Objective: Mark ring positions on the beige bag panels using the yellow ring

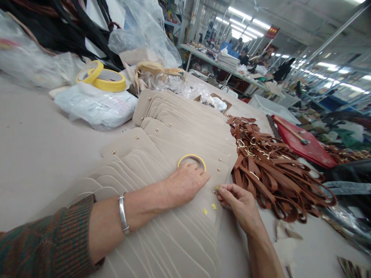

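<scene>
Overlapping beige panels point(185, 135) with small gold studs are fanned out over the table. My left hand point(185, 183), with a silver bangle at the wrist, is closed around the near side of a roll of yellow tape point(191, 157) that rests on the panels. To its right, my right hand point(236, 199) pinches a tiny yellow piece point(218, 188) between thumb and fingertips, beside a gold stud at the panels' right edge. Two more small yellow bits point(205, 211) lie on the panel just below.
Brown straps with gold clasps point(269, 166) are heaped at the right, near a red pouch point(304, 141). More yellow tape rolls point(108, 80) sit on a plastic-wrapped bundle point(97, 104) at the back left. People and work tables point(214, 58) are farther off.
</scene>
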### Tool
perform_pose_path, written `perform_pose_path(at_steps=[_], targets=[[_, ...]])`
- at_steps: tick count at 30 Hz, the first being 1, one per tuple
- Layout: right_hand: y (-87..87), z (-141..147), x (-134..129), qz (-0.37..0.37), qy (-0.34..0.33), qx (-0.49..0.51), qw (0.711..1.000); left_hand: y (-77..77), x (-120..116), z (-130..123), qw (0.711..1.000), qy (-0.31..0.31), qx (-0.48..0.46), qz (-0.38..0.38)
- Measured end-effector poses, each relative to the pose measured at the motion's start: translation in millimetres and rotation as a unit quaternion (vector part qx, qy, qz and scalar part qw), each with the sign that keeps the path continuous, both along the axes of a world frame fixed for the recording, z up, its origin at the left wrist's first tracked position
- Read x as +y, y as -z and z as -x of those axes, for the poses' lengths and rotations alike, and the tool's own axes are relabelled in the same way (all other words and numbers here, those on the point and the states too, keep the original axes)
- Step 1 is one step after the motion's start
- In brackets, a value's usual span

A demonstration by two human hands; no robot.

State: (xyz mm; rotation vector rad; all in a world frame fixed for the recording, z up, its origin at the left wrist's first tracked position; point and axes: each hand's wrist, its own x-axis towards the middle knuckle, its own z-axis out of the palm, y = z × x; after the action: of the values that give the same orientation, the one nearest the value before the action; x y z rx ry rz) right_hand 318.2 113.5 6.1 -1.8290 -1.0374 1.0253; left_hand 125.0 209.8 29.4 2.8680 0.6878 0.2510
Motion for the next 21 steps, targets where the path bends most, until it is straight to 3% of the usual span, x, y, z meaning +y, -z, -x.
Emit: perform_pose_path(at_steps=[5,9,17,21], targets=[[-7.7,-1.6,1.8,0.058,-0.024,-0.017,0.998,6.7,0.4,0.2,0.998,0.056,-0.003,0.007],[-8.2,1.6,-1.9,0.093,-0.055,-0.062,0.992,10.7,1.3,1.7,0.998,0.063,-0.008,0.005],[-8.7,14.1,-1.1,0.04,-0.081,-0.209,0.974,10.9,0.7,2.6,0.998,0.062,-0.003,0.003],[-5.3,11.4,-3.8,0.048,-0.043,-0.22,0.973,12.2,0.9,3.1,0.998,0.058,-0.015,0.003]])
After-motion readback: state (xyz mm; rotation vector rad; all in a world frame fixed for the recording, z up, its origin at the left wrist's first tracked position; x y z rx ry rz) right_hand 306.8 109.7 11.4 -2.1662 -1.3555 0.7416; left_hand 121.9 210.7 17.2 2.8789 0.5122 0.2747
